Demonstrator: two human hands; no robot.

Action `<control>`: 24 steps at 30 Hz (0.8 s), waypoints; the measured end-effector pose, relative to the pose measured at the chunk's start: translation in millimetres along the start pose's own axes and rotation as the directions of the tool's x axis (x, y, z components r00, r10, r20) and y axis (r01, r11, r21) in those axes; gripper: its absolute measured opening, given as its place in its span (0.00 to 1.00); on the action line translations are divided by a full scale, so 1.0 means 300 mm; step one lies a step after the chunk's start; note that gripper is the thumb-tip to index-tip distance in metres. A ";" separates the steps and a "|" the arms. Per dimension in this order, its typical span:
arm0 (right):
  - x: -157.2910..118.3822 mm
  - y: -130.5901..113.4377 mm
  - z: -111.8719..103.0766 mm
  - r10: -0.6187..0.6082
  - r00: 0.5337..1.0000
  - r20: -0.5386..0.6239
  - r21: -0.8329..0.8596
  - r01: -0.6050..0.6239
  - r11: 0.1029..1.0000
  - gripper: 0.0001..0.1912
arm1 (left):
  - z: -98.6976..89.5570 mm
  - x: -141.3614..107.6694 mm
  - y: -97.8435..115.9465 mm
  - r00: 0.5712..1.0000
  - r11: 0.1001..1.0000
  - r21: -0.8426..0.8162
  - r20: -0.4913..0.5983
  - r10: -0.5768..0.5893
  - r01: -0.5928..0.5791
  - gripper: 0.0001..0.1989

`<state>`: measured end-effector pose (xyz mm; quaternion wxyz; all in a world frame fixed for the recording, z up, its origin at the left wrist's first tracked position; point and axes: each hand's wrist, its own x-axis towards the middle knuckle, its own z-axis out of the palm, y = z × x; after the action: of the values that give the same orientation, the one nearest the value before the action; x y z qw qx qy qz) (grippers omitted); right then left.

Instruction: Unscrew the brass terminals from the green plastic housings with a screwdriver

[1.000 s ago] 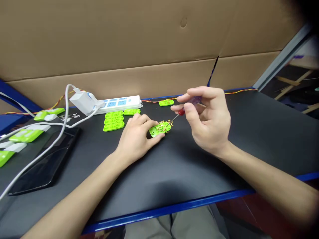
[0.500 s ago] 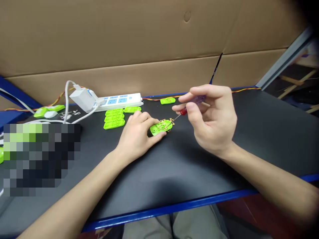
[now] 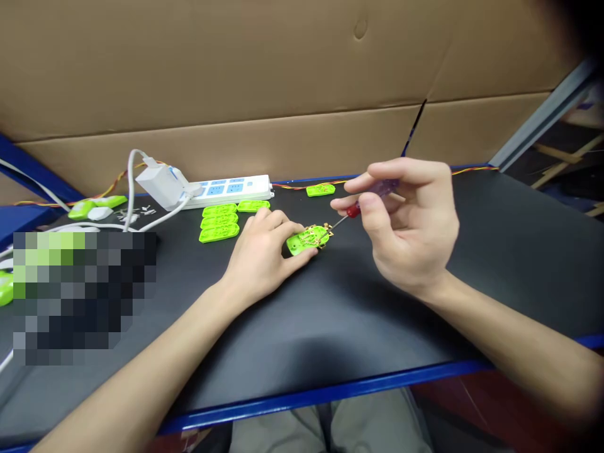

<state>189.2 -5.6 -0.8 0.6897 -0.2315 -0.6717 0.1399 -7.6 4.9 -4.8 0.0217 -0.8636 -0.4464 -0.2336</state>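
My left hand (image 3: 264, 251) pins a bright green plastic shell (image 3: 296, 244) to the black tabletop, thumb on the near side and fingers on the far side. Gold-coloured metal pieces sit in the shell and stick out past its right end. Between thumb and fingers, my right hand (image 3: 410, 226) grips a screwdriver (image 3: 353, 210) with a red collar and a see-through purplish handle. Its thin shaft slants down to the left, and the tip is at the metal pieces. Whether it sits in a screw is too small to tell.
Several green shells (image 3: 219, 221) lie left of my hand, and another green shell (image 3: 321, 190) lies farther back. Behind them is a white power strip (image 3: 245, 187) with a plugged-in charger (image 3: 160, 182) and white cables. A pixelated area covers the left. Cardboard (image 3: 283, 75) walls the back.
The whole view has shifted slightly, so things appear a little farther right. Both hands keep their grips, with the screwdriver tip still at the shell's metal pieces.
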 end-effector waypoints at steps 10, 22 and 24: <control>0.004 -0.008 -0.003 0.020 1.000 0.001 -0.022 -0.020 1.000 0.14 | 0.008 0.001 0.000 1.000 1.000 0.011 -0.012 -0.028 0.028 0.17; 0.007 0.017 -0.007 0.128 0.991 0.047 -0.117 -0.122 0.986 0.13 | 0.007 0.001 -0.001 0.997 0.999 0.032 -0.071 -0.025 0.027 0.17; 0.007 0.011 -0.006 0.132 0.990 0.041 -0.105 -0.127 0.986 0.12 | 0.006 0.001 0.001 0.998 0.999 0.035 -0.059 -0.028 0.030 0.17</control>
<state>191.6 -2.0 -0.5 0.6502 -0.3063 -0.6777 0.1553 -6.5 5.5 -6.2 0.0467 -0.8494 -0.4621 -0.2508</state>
